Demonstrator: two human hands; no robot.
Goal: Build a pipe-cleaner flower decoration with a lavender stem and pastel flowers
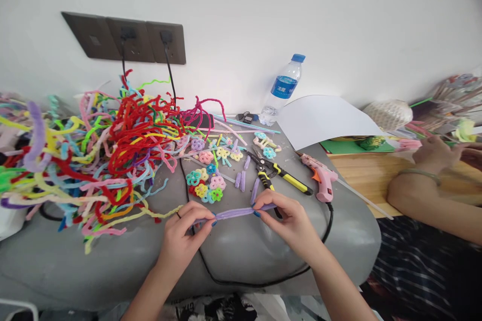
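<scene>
Between my two hands a bundle of purple pipe cleaners (235, 213) stretches level above the grey table (158, 266). My left hand (188, 230) pinches its left end between thumb and finger. The right end is pinched by my right hand (286, 220). Just beyond lie short purple pipe cleaner pieces (241, 180) and a pair of yellow-and-black pliers (289, 180), its lower handle partly hidden by my right hand. Past my left hand sits a cluster of small looped pipe cleaner flowers (205, 185); more flowers (269, 152) lie farther back.
A big tangle of coloured pipe cleaners (131, 145) covers the left side. At right, a pink glue gun (320, 178) trails a black cord around the front. A water bottle (282, 88) and white paper (327, 120) are by the wall. Another person's arm (433, 195) rests at far right.
</scene>
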